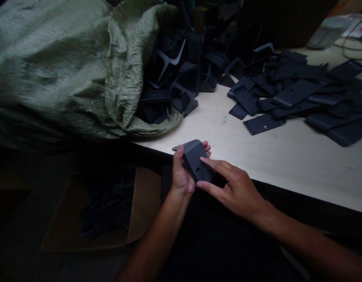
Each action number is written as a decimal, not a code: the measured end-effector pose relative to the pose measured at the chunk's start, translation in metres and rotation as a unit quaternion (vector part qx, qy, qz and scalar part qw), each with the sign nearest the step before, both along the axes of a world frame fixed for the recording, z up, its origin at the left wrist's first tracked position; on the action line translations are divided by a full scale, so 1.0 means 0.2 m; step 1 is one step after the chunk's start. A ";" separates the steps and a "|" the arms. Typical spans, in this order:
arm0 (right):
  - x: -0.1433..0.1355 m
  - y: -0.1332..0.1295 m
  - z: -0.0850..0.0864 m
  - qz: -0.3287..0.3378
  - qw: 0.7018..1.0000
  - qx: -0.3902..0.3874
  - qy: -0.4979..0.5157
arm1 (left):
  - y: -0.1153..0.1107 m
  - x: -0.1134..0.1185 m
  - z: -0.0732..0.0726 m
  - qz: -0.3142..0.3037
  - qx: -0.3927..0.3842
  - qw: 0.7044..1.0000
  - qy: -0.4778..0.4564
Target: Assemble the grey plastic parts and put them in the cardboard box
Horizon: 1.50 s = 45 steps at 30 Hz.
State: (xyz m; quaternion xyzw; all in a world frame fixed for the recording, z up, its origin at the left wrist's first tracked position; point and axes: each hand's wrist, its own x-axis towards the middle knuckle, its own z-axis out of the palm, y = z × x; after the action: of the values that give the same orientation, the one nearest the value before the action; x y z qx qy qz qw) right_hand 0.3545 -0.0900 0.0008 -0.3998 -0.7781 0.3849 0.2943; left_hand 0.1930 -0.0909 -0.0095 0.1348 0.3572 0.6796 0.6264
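Observation:
A dark grey plastic housing (195,156) with a flat face, a rounded bend and a small keyhole slot is held in front of me, just off the table edge. My left hand (182,174) wraps round it from below and the left, thumb along its side and fingertips showing behind it. My right hand (230,182) grips its lower right part, index finger on the flat face and thumb at the bottom edge. The underside of the housing is hidden by the hands.
A pale table (216,117) bears a heap of flat dark plastic covers (298,94) at the right. Angled plastic frames (181,78) spill from a green woven sack (66,70) at the left. Below stands a cardboard box (147,203) with dark parts inside. A cable (353,47) lies far right.

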 end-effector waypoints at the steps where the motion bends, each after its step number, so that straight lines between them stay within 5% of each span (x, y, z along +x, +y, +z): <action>1: 0.00 0.02 0.00 -0.012 0.998 -0.045 0.047 | -0.01 0.00 0.02 -0.012 0.015 1.000 -0.006; 6: -0.07 0.14 0.01 -0.007 0.916 -0.302 0.265 | -0.04 0.05 0.02 -0.054 0.060 0.997 -0.017; 11: -0.13 0.14 0.00 0.019 0.858 -0.389 0.336 | -0.04 0.05 -0.01 -0.056 0.029 0.997 -0.037; 17: -0.14 0.06 -0.08 0.043 0.896 -0.333 0.289 | 0.05 -0.03 0.05 0.043 -0.138 0.986 -0.081; 21: -0.16 0.03 -0.10 0.011 0.918 -0.267 0.292 | 0.05 -0.01 0.05 0.019 -0.166 0.986 -0.015; 25: -0.12 0.06 -0.07 0.038 0.922 -0.301 0.241 | 0.01 -0.06 0.01 0.022 -0.140 0.980 0.143; 27: -0.07 0.08 -0.05 0.061 0.919 -0.330 0.205 | -0.01 -0.11 -0.01 -0.020 -0.092 0.946 0.311; 30: -0.01 0.12 -0.03 0.106 0.926 -0.336 0.137 | -0.06 -0.18 0.02 -0.129 -0.015 0.850 0.510; 34: 0.02 0.16 0.04 0.141 0.941 -0.300 0.074 | -0.09 -0.19 0.13 -0.228 0.048 0.797 0.557; 39: 0.06 0.20 0.12 0.084 0.982 -0.163 0.050 | -0.08 -0.21 0.18 -0.180 0.008 0.885 0.429; 45: 0.07 0.16 0.07 -0.005 0.973 -0.175 0.149 | -0.10 -0.17 0.08 -0.090 -0.083 0.958 0.260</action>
State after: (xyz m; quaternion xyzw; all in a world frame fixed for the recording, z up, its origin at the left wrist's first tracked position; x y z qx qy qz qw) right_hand 0.3685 -0.0580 0.0145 -0.3868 -0.6445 0.5685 0.3343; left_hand 0.1588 -0.1101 0.0069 0.2859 0.5492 0.5299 0.5795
